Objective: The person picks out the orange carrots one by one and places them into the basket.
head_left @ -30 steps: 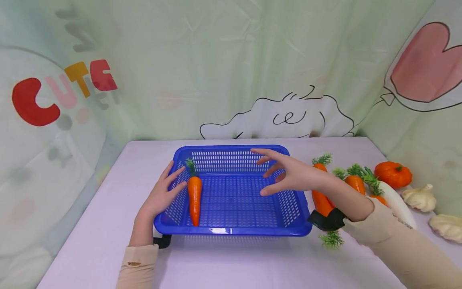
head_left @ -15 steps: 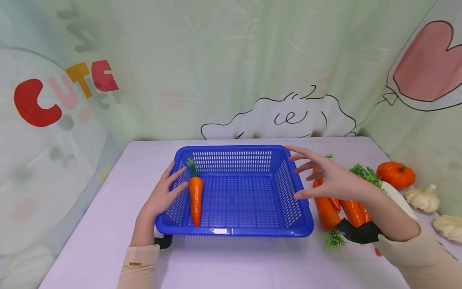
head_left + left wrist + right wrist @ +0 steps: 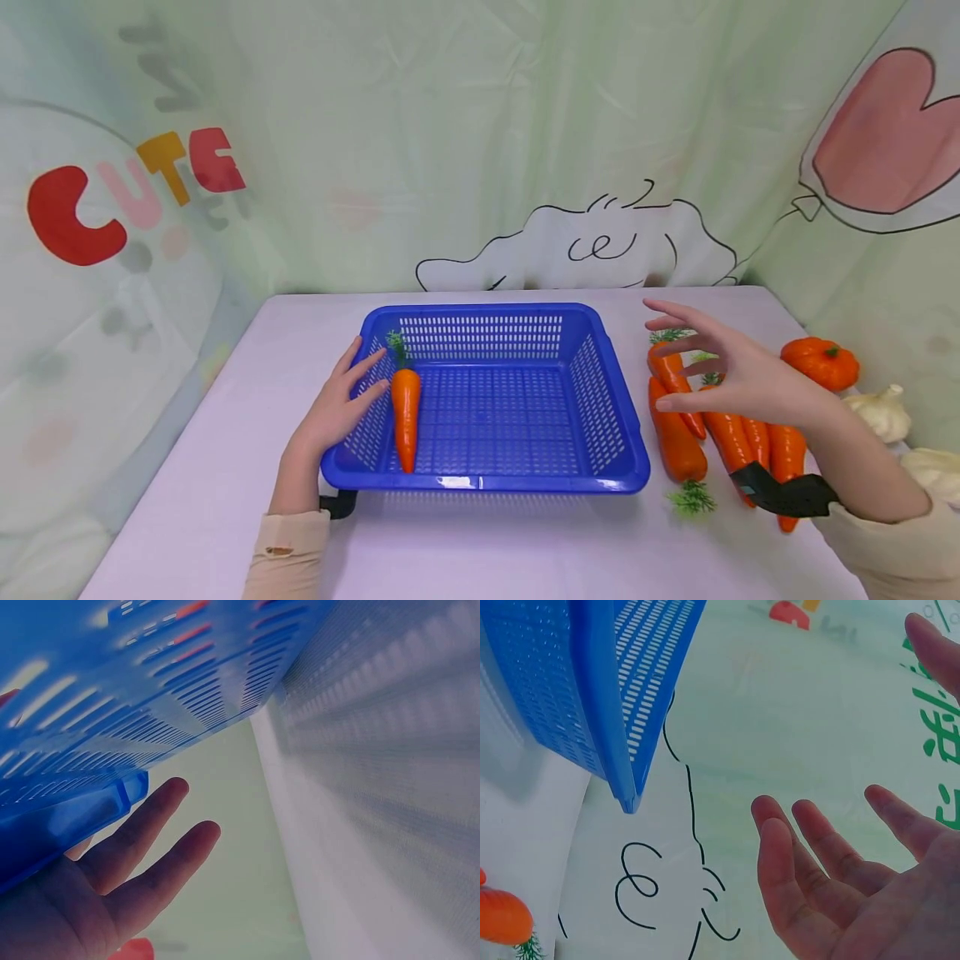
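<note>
A blue plastic basket (image 3: 483, 482) stands on the table with one orange carrot (image 3: 406, 417) lying along its left side. My left hand (image 3: 335, 406) is at the basket's left rim, its fingers spread and loosely straight. Two of those fingers (image 3: 146, 847) show outside the basket wall in the left wrist view. To the right of the basket, my right hand (image 3: 738, 375) hovers over a group of carrots (image 3: 678, 446), fingers apart and nothing held. The right wrist view shows the same hand (image 3: 870, 892) with a bare palm. It partly hides the carrots in the head view.
Beyond the right forearm sit a small orange pumpkin (image 3: 820, 363) and garlic bulbs (image 3: 885, 414). A pale cloth covers the table (image 3: 480, 550). Printed curtains (image 3: 480, 150) hang behind and at both sides.
My right hand has moved right, from over the basket to above the carrots, with its fingers still spread. The left hand and the basket stay in place.
</note>
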The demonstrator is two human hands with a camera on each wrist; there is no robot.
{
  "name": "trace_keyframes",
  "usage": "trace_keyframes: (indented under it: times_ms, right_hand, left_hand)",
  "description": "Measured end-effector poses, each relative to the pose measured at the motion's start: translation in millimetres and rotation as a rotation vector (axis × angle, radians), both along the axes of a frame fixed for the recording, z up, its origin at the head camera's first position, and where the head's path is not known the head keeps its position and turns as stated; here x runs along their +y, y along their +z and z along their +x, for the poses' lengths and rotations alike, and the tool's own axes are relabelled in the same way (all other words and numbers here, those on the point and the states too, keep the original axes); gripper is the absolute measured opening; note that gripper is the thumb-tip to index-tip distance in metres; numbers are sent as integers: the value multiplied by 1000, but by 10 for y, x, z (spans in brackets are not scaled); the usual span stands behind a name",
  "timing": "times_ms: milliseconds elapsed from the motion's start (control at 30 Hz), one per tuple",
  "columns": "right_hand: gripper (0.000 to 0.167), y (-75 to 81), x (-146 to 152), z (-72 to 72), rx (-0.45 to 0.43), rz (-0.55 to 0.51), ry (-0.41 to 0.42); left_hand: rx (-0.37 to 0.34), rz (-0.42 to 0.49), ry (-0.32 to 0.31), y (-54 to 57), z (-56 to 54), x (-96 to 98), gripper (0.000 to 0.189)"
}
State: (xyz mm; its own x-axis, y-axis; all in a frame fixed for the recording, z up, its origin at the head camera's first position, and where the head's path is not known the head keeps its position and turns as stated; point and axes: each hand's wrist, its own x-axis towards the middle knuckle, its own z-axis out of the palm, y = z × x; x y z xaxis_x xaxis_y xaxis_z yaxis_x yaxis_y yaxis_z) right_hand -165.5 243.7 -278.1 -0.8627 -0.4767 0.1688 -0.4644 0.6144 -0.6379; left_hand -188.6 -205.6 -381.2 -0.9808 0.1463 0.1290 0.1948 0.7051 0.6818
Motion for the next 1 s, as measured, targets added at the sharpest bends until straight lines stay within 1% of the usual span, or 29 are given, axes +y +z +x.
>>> trace_keyframes:
  times_ms: [167,367,500,767,900,1000]
  right_hand:
    - [97,-21,89,-5,14,-5,-19]
    - [96,-31,158,-22,-16,-4,-41]
    - [94,-63,167,-30,-13,-1,-44]
    - [91,-225,206,-40,14,-28,-62]
    - [89,-326,243,-42,10,-35,-80]
    - [87,-390,268,-38,-5,-29,-109]
  left_hand:
    - [-4,3,2,5,0,3,54]
    - [0,9,-2,1,-1,8,54]
    - [-5,9,3,-2,-2,4,53]
    - [-19,9,12,21,8,1,54]
    - [-14,11,9,15,6,5,54]
    - [-11,10,7,11,7,9,54]
